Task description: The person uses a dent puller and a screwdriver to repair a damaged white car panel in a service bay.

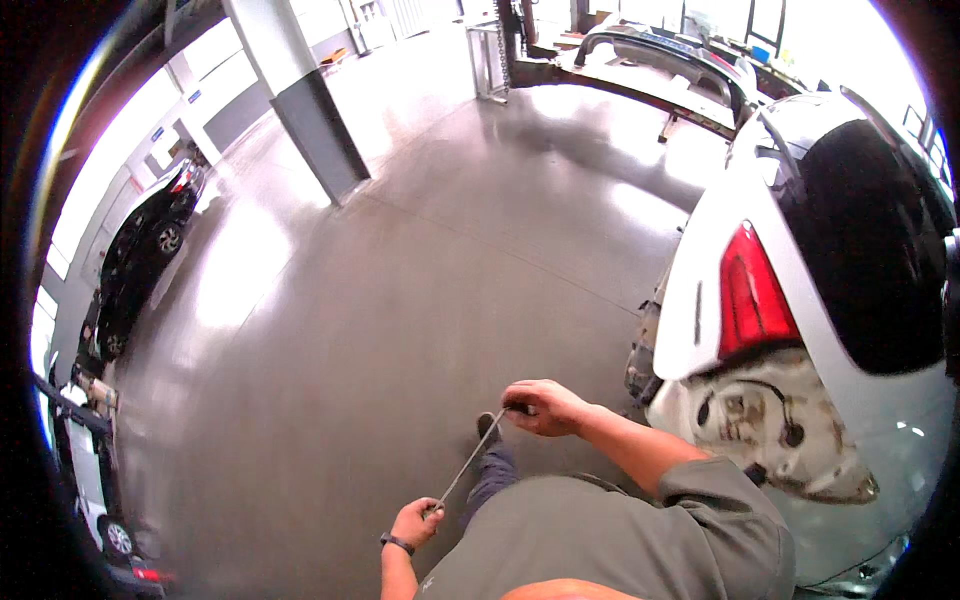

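A thin grey rod or cord (470, 460) runs diagonally in front of my body. My left hand (414, 522), with a dark band on the wrist, is closed round its lower end. My right hand (540, 407) grips the upper end, where a small dark piece shows under the fingers, too small to name. Just right of me stands the rear of a white car (695, 295) with a red tail light (755, 295); below the light its inner panel (760, 405) is exposed, with dark fittings on it.
A grey-and-white pillar (310, 120) rises ahead-left. Dark cars (140, 240) and a white car (90, 470) line the left side. At the back right is a lift or bench (630, 90) carrying a bumper (700, 70), with hanging chain beside it. Polished floor (360, 330) lies ahead.
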A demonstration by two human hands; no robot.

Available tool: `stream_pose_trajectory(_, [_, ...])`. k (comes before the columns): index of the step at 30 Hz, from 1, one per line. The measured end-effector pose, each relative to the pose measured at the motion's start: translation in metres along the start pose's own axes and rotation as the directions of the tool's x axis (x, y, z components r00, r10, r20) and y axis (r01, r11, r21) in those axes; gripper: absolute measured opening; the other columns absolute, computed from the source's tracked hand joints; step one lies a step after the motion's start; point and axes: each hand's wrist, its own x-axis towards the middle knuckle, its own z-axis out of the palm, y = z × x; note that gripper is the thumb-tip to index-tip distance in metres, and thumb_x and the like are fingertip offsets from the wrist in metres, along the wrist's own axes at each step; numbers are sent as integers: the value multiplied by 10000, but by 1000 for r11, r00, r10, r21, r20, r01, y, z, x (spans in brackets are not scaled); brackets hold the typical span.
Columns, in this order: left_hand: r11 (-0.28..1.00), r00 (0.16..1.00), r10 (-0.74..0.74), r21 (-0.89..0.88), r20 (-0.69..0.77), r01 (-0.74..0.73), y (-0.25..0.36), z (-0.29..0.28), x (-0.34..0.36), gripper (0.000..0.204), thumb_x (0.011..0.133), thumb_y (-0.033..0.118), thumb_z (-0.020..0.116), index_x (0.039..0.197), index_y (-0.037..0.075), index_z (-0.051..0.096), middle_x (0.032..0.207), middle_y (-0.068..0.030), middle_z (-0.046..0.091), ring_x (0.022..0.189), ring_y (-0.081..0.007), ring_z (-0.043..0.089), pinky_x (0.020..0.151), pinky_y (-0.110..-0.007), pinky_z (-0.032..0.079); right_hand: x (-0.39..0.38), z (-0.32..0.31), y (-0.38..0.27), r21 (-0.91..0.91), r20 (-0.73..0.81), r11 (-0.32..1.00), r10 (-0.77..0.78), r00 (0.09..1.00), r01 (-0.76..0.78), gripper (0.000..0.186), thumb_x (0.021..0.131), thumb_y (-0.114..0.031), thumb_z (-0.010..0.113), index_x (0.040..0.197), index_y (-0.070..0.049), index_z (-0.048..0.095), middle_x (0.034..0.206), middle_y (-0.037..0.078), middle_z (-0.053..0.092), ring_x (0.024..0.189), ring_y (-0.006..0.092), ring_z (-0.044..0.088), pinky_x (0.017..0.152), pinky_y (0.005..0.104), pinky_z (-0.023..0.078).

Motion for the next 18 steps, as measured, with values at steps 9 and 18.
stream_pose_trajectory(9, [934, 902, 102, 272, 420, -233, 221, -136, 344, 280, 924, 251, 722, 1127, 59, 708, 866, -53, 673, 726, -152, 665, 667, -319, 561, 123, -152, 102, 196, -465, 945, 323, 824, -260, 105, 889, -64, 676, 979, -19, 645, 843, 122, 648, 750, 226, 607, 731, 349, 530])
stream_pose_trajectory(18, [753, 872, 122, 528, 474, -393, 409, -124, 617, 391, 880, 339, 762, 1155, 64, 723, 1015, -148, 739, 941, -261, 692, 873, -393, 554, 211, -293, 269, 180, -587, 916, 392, 709, -357, 108, 886, -92, 673, 979, -38, 657, 896, 150, 675, 812, 309, 646, 752, 398, 537])
